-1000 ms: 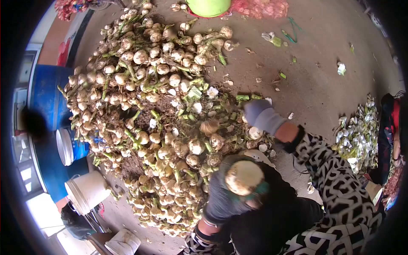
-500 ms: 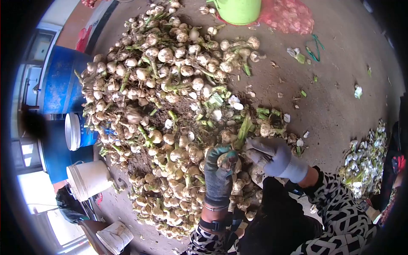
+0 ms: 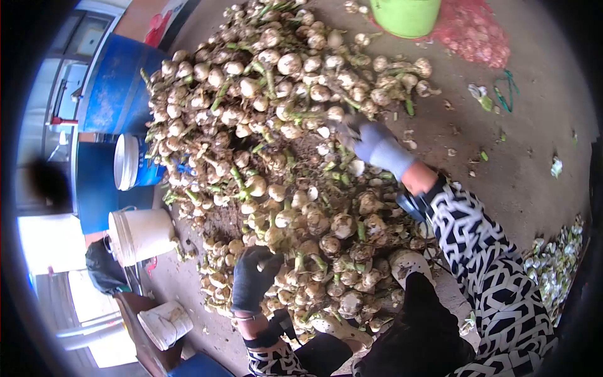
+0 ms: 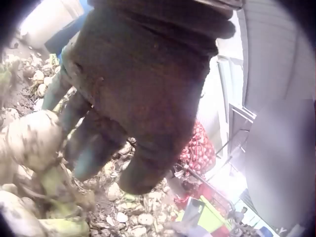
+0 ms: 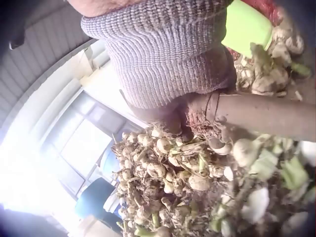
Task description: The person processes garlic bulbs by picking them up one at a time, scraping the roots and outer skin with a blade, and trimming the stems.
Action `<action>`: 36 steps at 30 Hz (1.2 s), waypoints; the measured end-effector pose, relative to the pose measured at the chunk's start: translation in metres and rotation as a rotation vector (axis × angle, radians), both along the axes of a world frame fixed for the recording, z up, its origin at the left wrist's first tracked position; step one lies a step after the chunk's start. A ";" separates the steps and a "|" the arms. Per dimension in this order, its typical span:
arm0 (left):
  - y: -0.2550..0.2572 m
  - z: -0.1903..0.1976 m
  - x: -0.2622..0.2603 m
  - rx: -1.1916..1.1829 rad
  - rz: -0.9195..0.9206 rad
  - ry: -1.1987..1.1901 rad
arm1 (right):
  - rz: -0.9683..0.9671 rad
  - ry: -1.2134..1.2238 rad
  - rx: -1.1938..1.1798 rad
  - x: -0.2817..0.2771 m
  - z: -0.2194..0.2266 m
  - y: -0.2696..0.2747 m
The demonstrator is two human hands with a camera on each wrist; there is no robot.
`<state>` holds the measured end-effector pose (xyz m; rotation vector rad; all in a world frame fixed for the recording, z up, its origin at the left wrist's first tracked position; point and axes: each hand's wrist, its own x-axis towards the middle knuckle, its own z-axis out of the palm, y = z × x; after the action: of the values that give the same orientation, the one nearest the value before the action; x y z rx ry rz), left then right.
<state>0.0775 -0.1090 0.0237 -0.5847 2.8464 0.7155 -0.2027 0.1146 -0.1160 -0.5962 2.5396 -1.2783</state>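
Head view: a person sat at a garlic pile (image 3: 282,157) heaped on a concrete floor (image 3: 502,157). The right hand (image 3: 370,143), in a pale glove, reached into the upper middle of the pile, its fingers buried among bulbs; whether it already held one could not be told. The left hand (image 3: 254,276), in a dark glove, rested on the near edge of the pile with fingers curled over bulbs. A green tub (image 3: 405,12), a red mesh sack (image 3: 474,34), white buckets (image 3: 141,235) and a blue drum (image 3: 113,94) stood around the pile. No writing or label was legible.

Left wrist view: the left hand (image 4: 138,94) lay with fingers loosely bent beside a soiled bulb (image 4: 32,140), touching it but not clearly gripping it. The bulb would probably lift more cleanly if taken by the neck rather than the loose skin.

Right wrist view: the right hand (image 5: 168,64) pressed down among the bulbs, with a thick stalk (image 5: 266,116) running just beside it; the grip was hidden. Judged from this, one stalk should be singled out before pulling, so that neighbours do not tumble. No brand was visible.
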 end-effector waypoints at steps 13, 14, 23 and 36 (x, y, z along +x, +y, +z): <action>-0.078 -0.155 -0.212 -0.762 -0.392 -0.339 | 0.031 -0.098 -0.268 0.059 0.016 -0.032; -0.072 -0.138 -0.217 -0.686 -0.321 -0.337 | 0.051 -0.135 -0.267 0.063 0.016 -0.020; -0.057 -0.083 -0.146 1.043 0.031 0.259 | 0.210 0.039 -0.003 0.070 0.062 0.000; 0.061 -0.057 -0.052 0.713 0.079 0.386 | 0.334 0.453 0.210 0.118 0.106 0.023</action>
<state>0.0252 -0.0477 -0.0338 -0.4699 2.5815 1.9083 -0.0848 0.1376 -0.0102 -1.3181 2.7033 -0.8188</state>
